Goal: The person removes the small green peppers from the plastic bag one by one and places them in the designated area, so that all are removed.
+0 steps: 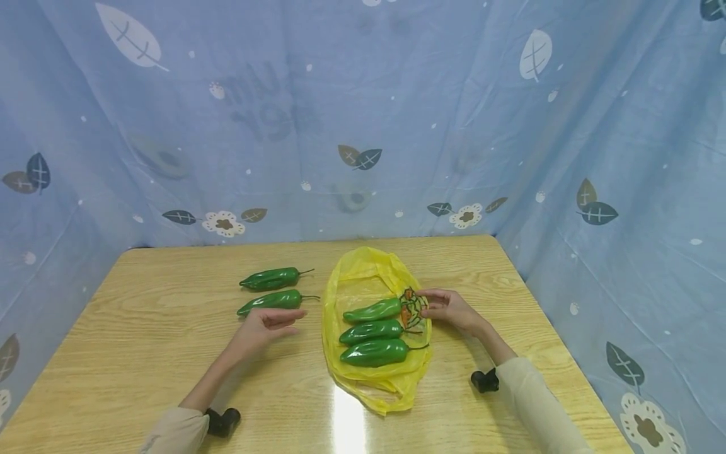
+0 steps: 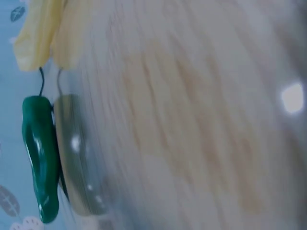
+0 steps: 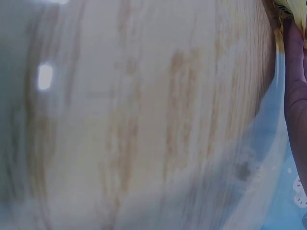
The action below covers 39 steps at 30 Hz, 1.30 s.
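Three glossy green peppers (image 1: 372, 353) lie side by side on a spread yellow plastic bag (image 1: 340, 378). At the bag's right side my right hand (image 1: 450, 309) has its thumb and fingers around a small orange-and-green patterned piece (image 1: 409, 310), which covers the top pepper's stem end. Fingers (image 3: 293, 57) of that hand meet yellow plastic in the right wrist view. My left hand (image 1: 262, 331) hovers left of the bag, fingers extended, holding nothing. It overlaps the lower of two more green peppers (image 1: 272, 301) on the wooden table (image 1: 142, 353).
The other left pepper (image 1: 270, 279) lies just behind, its stem toward the bag. A blue patterned curtain (image 1: 317, 126) encloses the table at the back and sides. Small black devices (image 1: 224, 422) sit at both wrists. Light glares on the tabletop before the bag.
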Tool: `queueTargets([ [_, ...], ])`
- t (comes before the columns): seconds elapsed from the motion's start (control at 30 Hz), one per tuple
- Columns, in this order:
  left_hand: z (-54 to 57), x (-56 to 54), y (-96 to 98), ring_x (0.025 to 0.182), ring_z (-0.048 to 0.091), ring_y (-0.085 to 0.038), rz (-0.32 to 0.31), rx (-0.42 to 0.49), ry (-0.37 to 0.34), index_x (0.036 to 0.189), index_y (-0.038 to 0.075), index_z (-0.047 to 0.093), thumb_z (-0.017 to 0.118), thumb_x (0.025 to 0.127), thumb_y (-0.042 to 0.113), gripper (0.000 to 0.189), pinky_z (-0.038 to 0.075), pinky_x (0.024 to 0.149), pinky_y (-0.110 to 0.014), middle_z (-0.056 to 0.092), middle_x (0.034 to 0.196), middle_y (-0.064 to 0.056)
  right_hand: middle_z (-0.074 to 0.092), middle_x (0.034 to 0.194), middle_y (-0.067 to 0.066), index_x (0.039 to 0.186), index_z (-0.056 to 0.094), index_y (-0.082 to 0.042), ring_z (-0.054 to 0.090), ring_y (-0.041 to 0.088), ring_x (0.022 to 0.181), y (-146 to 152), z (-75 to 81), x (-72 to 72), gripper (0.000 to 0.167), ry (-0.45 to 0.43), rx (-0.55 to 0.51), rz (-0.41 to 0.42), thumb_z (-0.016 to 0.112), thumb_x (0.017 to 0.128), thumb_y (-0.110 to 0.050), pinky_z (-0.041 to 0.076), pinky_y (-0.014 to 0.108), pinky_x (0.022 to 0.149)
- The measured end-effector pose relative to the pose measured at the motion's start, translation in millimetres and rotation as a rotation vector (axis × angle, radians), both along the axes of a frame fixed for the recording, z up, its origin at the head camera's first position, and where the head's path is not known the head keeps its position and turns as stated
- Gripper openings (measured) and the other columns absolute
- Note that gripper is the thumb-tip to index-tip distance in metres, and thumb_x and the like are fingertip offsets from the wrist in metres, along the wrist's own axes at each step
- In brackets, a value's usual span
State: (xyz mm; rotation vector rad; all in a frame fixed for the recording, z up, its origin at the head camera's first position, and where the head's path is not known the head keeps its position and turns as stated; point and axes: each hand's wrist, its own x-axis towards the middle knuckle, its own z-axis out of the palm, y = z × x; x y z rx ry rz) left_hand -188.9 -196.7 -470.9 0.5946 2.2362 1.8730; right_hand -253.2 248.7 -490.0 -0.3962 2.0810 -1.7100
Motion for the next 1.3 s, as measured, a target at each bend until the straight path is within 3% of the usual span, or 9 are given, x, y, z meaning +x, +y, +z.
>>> queueTargets([
  [0.2,-0.2,-4.6,10.5,0.112,0.062,-0.022,-0.010,-0.012,0.004,0.119,-0.003,0.065,0.069,0.085,-0.003,0.034,0.051,0.089,-0.029,0.063,0.122,-0.018,0.041,0.142,0.028,0.137,0.047,0.007,0.063,0.018,0.104,-2,-0.6,0.1,0.054,0.000,-0.016,-0.004,0.068,0.088,-0.003,0.053,0.029,0.085],
  [0.33,-2.6,-9.2,18.4,0.111,0.062,-0.015,-0.041,-0.006,0.001,0.120,-0.002,0.065,0.068,0.086,-0.002,0.034,0.051,0.090,-0.030,0.062,0.123,-0.018,0.041,0.142,0.028,0.137,0.046,0.007,0.063,0.016,0.102,-1,-0.2,0.3,0.054,0.002,-0.020,0.002,0.067,0.088,-0.003,0.053,0.029,0.084],
  [0.43,-3.3,-12.9,27.4,0.111,0.062,-0.015,-0.053,0.006,-0.022,0.121,-0.002,0.065,0.067,0.087,-0.001,0.034,0.050,0.091,-0.030,0.063,0.123,-0.017,0.040,0.143,0.028,0.137,0.047,0.007,0.061,0.024,0.109,-1,0.3,0.7,0.053,0.007,-0.011,0.003,0.067,0.088,-0.003,0.053,0.029,0.085],
  [0.57,-4.5,-20.4,42.2,0.113,0.061,-0.027,-0.061,0.029,-0.054,0.121,0.000,0.066,0.069,0.087,0.003,0.034,0.050,0.091,-0.029,0.065,0.121,-0.014,0.038,0.145,0.026,0.137,0.048,0.005,0.056,0.032,0.117,-1,0.5,1.0,0.053,0.014,0.000,-0.004,0.067,0.088,-0.005,0.052,0.029,0.088],
  [0.83,-11.4,-34.3,72.3,0.114,0.059,-0.031,-0.120,0.065,-0.056,0.121,0.001,0.066,0.071,0.087,0.008,0.035,0.050,0.092,-0.029,0.065,0.121,-0.012,0.041,0.142,0.028,0.138,0.045,0.007,0.063,0.016,0.101,0,-0.6,1.4,0.054,-0.004,-0.031,0.012,0.067,0.089,-0.003,0.054,0.030,0.084],
  [1.2,-16.9,-55.0,95.9,0.116,0.059,-0.026,-0.125,-0.040,-0.054,0.122,0.006,0.066,0.073,0.086,0.013,0.038,0.048,0.095,-0.029,0.064,0.123,-0.009,0.049,0.137,0.023,0.137,0.045,0.007,0.064,0.016,0.099,1,-1.8,0.8,0.053,0.012,-0.033,0.021,0.066,0.089,-0.002,0.054,0.030,0.085],
  [1.3,-17.8,-60.9,99.0,0.117,0.058,-0.027,-0.155,-0.097,-0.059,0.124,0.007,0.065,0.074,0.085,0.016,0.041,0.048,0.096,-0.032,0.063,0.125,-0.009,0.046,0.139,0.025,0.138,0.044,0.008,0.064,0.015,0.097,2,-2.5,1.6,0.054,0.010,-0.032,0.023,0.066,0.089,-0.002,0.054,0.030,0.085],
])
